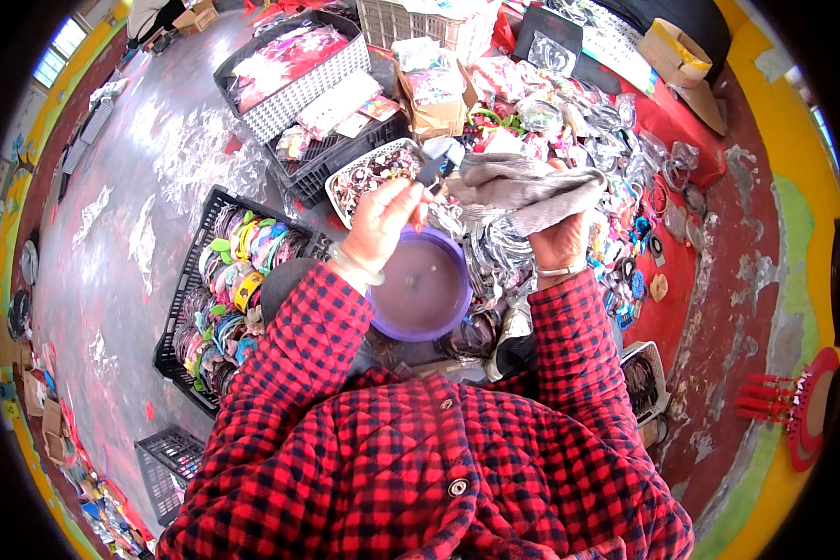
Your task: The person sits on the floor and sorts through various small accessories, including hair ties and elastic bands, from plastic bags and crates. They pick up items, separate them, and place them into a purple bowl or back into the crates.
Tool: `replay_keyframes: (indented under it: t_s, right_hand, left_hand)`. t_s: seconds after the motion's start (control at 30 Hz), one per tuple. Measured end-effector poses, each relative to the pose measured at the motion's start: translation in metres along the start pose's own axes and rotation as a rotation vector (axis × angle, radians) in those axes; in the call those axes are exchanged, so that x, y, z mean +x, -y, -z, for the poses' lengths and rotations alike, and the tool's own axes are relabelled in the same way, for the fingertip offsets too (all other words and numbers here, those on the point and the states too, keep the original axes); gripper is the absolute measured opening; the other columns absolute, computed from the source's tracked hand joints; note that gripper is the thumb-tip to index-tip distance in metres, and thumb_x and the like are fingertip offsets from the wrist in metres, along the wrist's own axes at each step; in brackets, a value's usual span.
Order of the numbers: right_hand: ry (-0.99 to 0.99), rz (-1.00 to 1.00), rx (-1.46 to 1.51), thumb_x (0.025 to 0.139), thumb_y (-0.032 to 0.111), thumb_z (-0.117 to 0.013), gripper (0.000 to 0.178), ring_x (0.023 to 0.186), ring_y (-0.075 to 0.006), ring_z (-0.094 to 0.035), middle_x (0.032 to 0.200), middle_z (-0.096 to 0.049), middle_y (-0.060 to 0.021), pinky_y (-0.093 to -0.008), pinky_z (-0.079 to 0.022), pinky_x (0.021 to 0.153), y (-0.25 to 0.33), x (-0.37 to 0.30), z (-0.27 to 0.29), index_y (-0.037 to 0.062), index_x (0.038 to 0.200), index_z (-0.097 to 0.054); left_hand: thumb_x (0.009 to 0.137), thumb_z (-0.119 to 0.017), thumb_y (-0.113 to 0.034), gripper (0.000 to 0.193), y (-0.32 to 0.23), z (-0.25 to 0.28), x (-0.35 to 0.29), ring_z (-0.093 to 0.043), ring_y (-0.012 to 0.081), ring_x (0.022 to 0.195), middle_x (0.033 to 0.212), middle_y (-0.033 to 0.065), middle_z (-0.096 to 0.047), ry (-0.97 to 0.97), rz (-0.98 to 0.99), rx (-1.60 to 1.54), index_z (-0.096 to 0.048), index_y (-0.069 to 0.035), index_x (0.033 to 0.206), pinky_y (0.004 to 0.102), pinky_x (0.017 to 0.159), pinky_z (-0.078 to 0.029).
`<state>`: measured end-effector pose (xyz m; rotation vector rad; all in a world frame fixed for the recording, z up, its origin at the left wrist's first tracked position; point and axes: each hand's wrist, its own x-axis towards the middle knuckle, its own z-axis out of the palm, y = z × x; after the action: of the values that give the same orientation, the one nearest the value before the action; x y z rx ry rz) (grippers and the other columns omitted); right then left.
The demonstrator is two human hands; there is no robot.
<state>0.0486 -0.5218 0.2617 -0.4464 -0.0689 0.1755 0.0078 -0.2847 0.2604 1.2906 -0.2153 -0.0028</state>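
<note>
My right hand (pixel 562 245) is closed round a grey cloth (pixel 532 185), which drapes up and to the left from the fingers over the pile. Pinched between the fingers of my left hand (pixel 383 224) is a small dark flat object (pixel 432 168); its kind is too small to make out. A pale bluish-white piece (pixel 446 149) shows beside its tip. Both hands are raised over a round purple basin (pixel 415 285), the left near its far left rim, the right beyond its right side. The basin has a dull, purplish-grey inside.
Hair accessories in plastic bags form a large pile (pixel 551 121) ahead and right. A black crate (pixel 173 308) of colourful hair ties stands left. Ahead are a white basket (pixel 336 191), a grey crate (pixel 294 84) and a cardboard box (pixel 439 117). A small basket (pixel 661 378) sits right.
</note>
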Motion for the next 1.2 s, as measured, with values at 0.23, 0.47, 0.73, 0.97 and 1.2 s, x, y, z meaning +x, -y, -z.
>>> replay_keyframes:
  t_s: [0.23,0.47,0.73,0.97,1.2]
  right_hand:
    - [0.193,-0.167,-0.491,0.083,0.021,-0.056,0.048,0.113,-0.0246,-0.046,0.125,-0.046,-0.0106,-0.0389,-0.039,0.097,-0.01,0.002,0.005,0.0061,0.126,-0.04]
    - [0.139,-0.293,0.016,0.086,0.035,-0.057,0.046,0.096,-0.0279,-0.055,0.105,-0.056,-0.0166,-0.0392,-0.043,0.09,-0.035,-0.016,-0.041,0.0016,0.116,-0.045]
    - [-0.073,-0.312,-0.171,0.082,0.012,-0.062,0.025,0.085,-0.0159,-0.06,0.096,-0.061,-0.0062,-0.0308,-0.051,0.076,-0.044,-0.016,0.0,0.0028,0.104,-0.056]
    - [0.049,-0.244,-0.153,0.08,0.016,-0.065,0.024,0.08,-0.0185,-0.062,0.09,-0.063,-0.0087,-0.0325,-0.052,0.073,-0.045,-0.013,0.008,0.0011,0.099,-0.058]
    - [0.095,-0.28,-0.139,0.082,0.021,-0.063,0.028,0.079,-0.0205,-0.062,0.091,-0.063,-0.0101,-0.0346,-0.052,0.073,-0.041,-0.015,-0.001,0.0,0.1,-0.057]
  left_hand:
    - [0.09,-0.053,-0.013,0.015,0.005,-0.01,-0.005,-0.053,0.0119,0.062,0.069,0.0055,-0.055,0.082,-0.283,0.445,-0.058,0.001,0.09,0.024,0.058,-0.042]
    - [0.079,-0.061,-0.009,0.009,0.015,-0.014,-0.011,-0.053,0.0298,0.071,0.073,0.0107,-0.057,0.189,-0.415,0.762,-0.059,-0.002,0.084,0.0369,0.064,-0.042]
    - [0.079,-0.052,-0.007,0.006,0.02,-0.02,-0.008,-0.054,0.0292,0.073,0.074,0.0103,-0.056,0.417,-0.54,0.95,-0.055,-0.003,0.075,0.0373,0.069,-0.042]
    - [0.079,-0.055,-0.006,0.005,0.03,-0.022,-0.013,-0.054,0.0314,0.069,0.072,0.0129,-0.055,0.321,-0.4,0.719,-0.056,-0.001,0.077,0.038,0.063,-0.043]
    - [0.083,-0.057,-0.005,0.01,0.029,-0.026,-0.016,-0.053,0.0243,0.057,0.066,0.0124,-0.051,0.215,-0.273,0.554,-0.054,0.001,0.076,0.0309,0.052,-0.041]
